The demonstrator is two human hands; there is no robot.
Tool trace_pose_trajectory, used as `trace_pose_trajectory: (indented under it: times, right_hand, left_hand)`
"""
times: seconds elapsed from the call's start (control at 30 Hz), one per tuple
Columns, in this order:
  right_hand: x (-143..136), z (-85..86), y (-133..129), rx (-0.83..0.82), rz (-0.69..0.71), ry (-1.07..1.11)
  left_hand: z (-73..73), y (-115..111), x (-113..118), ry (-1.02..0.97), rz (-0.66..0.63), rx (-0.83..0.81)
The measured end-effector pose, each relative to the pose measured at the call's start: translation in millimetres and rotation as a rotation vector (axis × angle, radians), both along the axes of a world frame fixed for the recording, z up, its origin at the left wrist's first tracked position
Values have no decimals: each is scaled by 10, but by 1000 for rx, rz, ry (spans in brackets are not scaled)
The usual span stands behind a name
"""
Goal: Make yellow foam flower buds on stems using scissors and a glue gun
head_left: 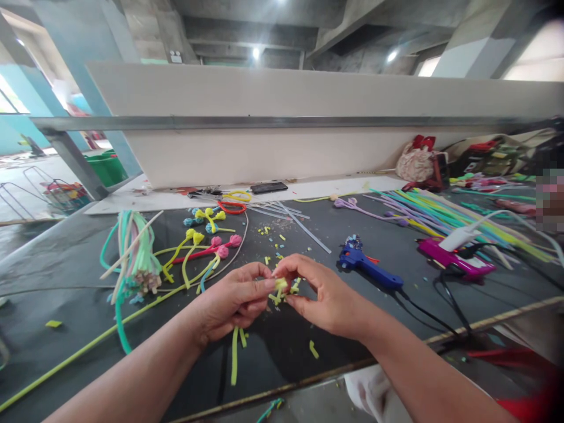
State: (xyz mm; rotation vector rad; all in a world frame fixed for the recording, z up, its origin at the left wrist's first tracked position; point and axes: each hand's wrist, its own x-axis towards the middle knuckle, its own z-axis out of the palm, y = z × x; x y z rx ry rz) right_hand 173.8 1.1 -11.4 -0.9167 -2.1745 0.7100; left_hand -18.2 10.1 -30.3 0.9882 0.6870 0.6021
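Between both hands, above the dark tabletop, is a small pale yellow knotted piece of soft cord. My left hand is closed, its thumb and forefinger pinching the piece from the left. My right hand curls around it from the right, fingertips and thumb touching its sides; fingers hide part of it. Yellow-green cord ends show below my left hand. Short yellow cut bits lie on the table around the hands. Left of them are cords with yellow knobs and pink knobs.
A blue glue gun lies to the right, its cable running to a magenta power strip with a white plug. A pastel cord bundle stands at left. Clear sticks, a phone and long coloured cords lie farther back.
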Motion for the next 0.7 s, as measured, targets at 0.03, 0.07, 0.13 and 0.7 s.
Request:
trace_pose_trajectory:
  times: [0.03, 0.07, 0.13, 0.7]
  right_hand:
    - [24, -1, 15, -8, -13, -6]
    - [51, -6, 36, -12, -41, -9]
    - [108, -31, 97, -3, -128, -28]
    - [70, -248, 264, 78, -236, -416]
  left_hand:
    - [7, 4, -13, 1, 13, -2]
    - [14, 10, -29, 0, 28, -4]
    - [28, 29, -69, -10, 57, -7]
    - [16, 116, -181, -255, -4, -135]
